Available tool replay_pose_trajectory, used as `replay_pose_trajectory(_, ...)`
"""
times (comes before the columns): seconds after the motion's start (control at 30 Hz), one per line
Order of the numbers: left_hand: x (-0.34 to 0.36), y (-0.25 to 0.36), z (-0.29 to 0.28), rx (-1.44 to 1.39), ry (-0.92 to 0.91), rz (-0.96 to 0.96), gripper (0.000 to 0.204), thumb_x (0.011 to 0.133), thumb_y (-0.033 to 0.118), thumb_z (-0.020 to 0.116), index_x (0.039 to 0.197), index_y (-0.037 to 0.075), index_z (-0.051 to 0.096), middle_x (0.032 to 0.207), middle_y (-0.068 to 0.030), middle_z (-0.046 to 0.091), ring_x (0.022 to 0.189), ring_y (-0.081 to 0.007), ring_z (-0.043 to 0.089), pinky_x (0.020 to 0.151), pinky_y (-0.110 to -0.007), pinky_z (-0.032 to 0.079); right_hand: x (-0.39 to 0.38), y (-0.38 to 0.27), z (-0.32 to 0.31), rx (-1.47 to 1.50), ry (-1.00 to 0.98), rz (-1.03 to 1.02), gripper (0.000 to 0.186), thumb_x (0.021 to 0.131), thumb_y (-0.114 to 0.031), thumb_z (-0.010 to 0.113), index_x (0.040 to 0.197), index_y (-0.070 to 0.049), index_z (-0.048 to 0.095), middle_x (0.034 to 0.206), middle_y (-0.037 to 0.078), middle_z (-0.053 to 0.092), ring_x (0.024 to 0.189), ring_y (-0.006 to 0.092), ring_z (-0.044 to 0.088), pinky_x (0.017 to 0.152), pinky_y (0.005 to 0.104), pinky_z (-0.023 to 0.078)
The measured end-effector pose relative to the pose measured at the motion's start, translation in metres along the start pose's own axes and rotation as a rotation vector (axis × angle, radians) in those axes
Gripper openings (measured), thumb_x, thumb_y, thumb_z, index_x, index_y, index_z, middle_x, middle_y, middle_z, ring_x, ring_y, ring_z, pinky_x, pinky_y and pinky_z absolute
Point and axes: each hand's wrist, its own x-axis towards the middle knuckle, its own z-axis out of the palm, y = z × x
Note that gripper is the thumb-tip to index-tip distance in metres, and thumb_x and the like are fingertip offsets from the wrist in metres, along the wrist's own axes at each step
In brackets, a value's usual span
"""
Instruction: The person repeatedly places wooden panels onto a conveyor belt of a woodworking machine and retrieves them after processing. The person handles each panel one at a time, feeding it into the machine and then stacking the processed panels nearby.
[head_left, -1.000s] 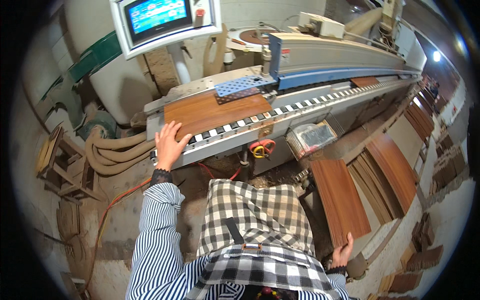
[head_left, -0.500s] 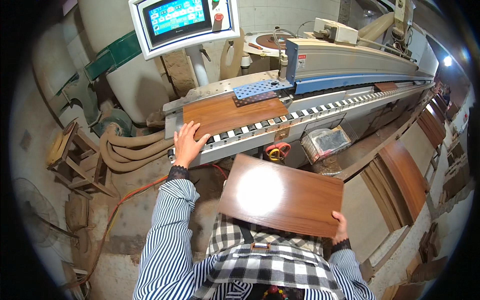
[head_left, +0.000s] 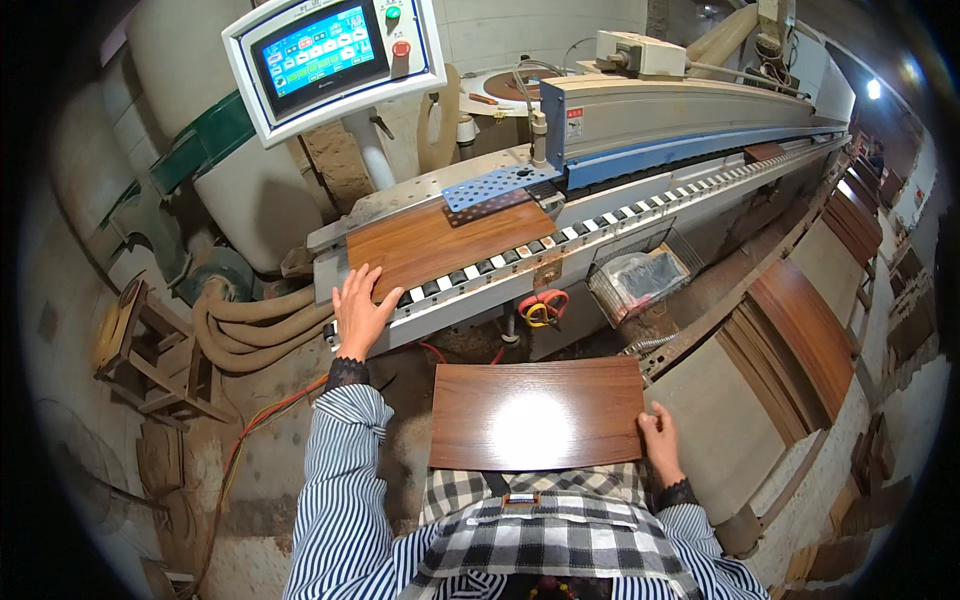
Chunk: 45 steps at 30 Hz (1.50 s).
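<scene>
My left hand (head_left: 361, 306) rests with spread fingers on the near left corner of a brown wood-grain panel (head_left: 430, 243). That panel lies flat on the infeed end of a long machine, its far right part under a blue perforated plate (head_left: 500, 186). At my waist, my right hand (head_left: 661, 440) grips the right edge of a second glossy wood-grain panel (head_left: 480, 395). Light glares off its middle, and its near edge is against my checked apron (head_left: 560, 540). Some fingers of my right hand are hidden behind the panel.
A row of black-and-white rollers (head_left: 500, 262) runs along the machine's near side. A control screen (head_left: 318, 58) stands at the far left. Stacked panels (head_left: 800, 330) are on the right. A wire basket (head_left: 645, 280) hangs below the rollers; thick hoses (head_left: 260, 335) lie left.
The panel in my right hand has come down closer to my waist and turned more level with its long edges side to side. My left hand stays on the other panel. The view has shifted slightly.
</scene>
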Motion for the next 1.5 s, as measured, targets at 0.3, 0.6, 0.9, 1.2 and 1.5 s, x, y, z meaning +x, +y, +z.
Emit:
replay_pose_trajectory(0.3,-0.003,-0.007,-0.007,0.020,-0.064,-0.067,0.060,0.087,0.048,0.062,0.134,0.012,0.055,0.149,-0.0144,0.039,0.142,-0.0321,0.028,0.114,-0.058,0.012,-0.025,0.017,0.023,-0.033,0.133,-0.139,0.035,0.091,-0.020,0.065,0.116,0.004,0.058,0.107,0.014,0.066,0.098,0.0194,0.061,0.088,0.0332,0.047)
replay_pose_trajectory(0.6,-0.003,-0.024,-0.010,-0.084,-0.087,-0.072,0.049,0.089,0.041,0.062,0.130,0.013,0.059,0.144,-0.0146,0.046,0.139,-0.0352,0.033,0.114,-0.059,0.010,-0.010,0.028,0.017,0.045,0.306,-0.016,0.024,0.094,-0.024,0.064,0.086,-0.002,0.056,0.073,0.000,0.056,0.068,0.0082,0.049,0.064,0.0265,0.044)
replay_pose_trajectory(0.9,0.014,0.038,0.024,-0.059,-0.057,-0.017,0.049,0.087,0.042,0.064,0.127,0.013,0.060,0.141,-0.0140,0.050,0.138,-0.0357,0.034,0.113,-0.062,0.010,-0.023,-0.007,-0.042,0.599,-0.109,0.095,0.044,0.094,-0.019,0.059,0.133,-0.001,0.047,0.108,0.005,0.065,0.085,0.0128,0.064,0.070,0.0268,0.054)
replay_pose_trajectory(1.2,0.027,0.077,0.041,-0.289,-0.096,0.065,0.055,0.092,0.036,0.058,0.139,0.010,0.047,0.137,-0.0184,0.053,0.136,-0.0325,0.039,0.114,-0.050,0.022,-0.027,-0.024,-0.046,0.803,-0.208,0.080,0.054,0.094,-0.018,0.059,0.140,0.003,0.040,0.109,0.009,0.067,0.077,0.0144,0.068,0.063,0.0255,0.058)
replay_pose_trajectory(1.5,-0.051,0.048,-0.041,-0.696,-0.223,0.232,0.059,0.089,0.028,0.065,0.140,0.006,0.046,0.145,-0.0162,0.044,0.137,-0.0298,0.038,0.112,-0.039,0.029,0.016,-0.106,0.006,0.878,-0.222,-0.037,0.056,0.095,-0.017,0.056,0.145,-0.002,0.035,0.122,0.009,0.062,0.086,0.0136,0.067,0.065,0.0248,0.059)
